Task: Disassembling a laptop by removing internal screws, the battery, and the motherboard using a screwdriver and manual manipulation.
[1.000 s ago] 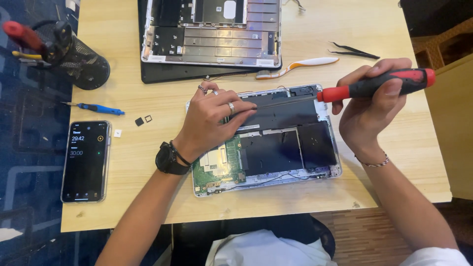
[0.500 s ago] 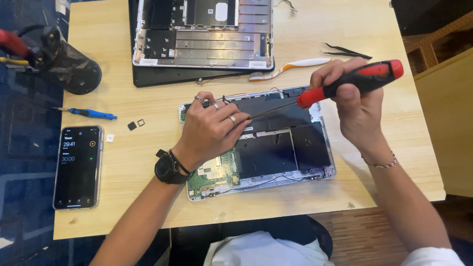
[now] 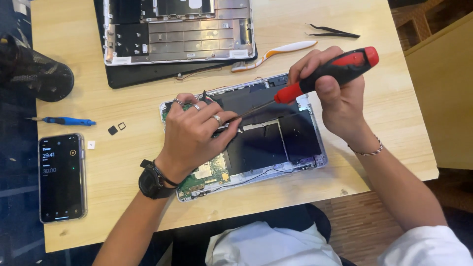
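Observation:
An opened laptop base (image 3: 276, 143) lies on the wooden table (image 3: 123, 192), showing black battery cells and a green circuit board (image 3: 207, 175). My left hand (image 3: 194, 135), with rings and a black wristwatch, rests flat on the base's left part, fingers near the screwdriver tip. My right hand (image 3: 335, 93) grips the handle of a red-and-black screwdriver (image 3: 325, 76). Its shaft slants down-left to the middle of the base, beside my left fingers.
A removed laptop cover (image 3: 177, 32) lies at the back. A toothbrush (image 3: 276, 51) and black tweezers (image 3: 332, 32) sit behind the base. At left are a blue screwdriver (image 3: 64, 120), two small black parts (image 3: 117, 128), a phone (image 3: 61, 177) and a black mesh holder (image 3: 34, 74).
My right hand has tilted the screwdriver and brought its tip down onto the base beside my left fingers. The camera view has shifted slightly.

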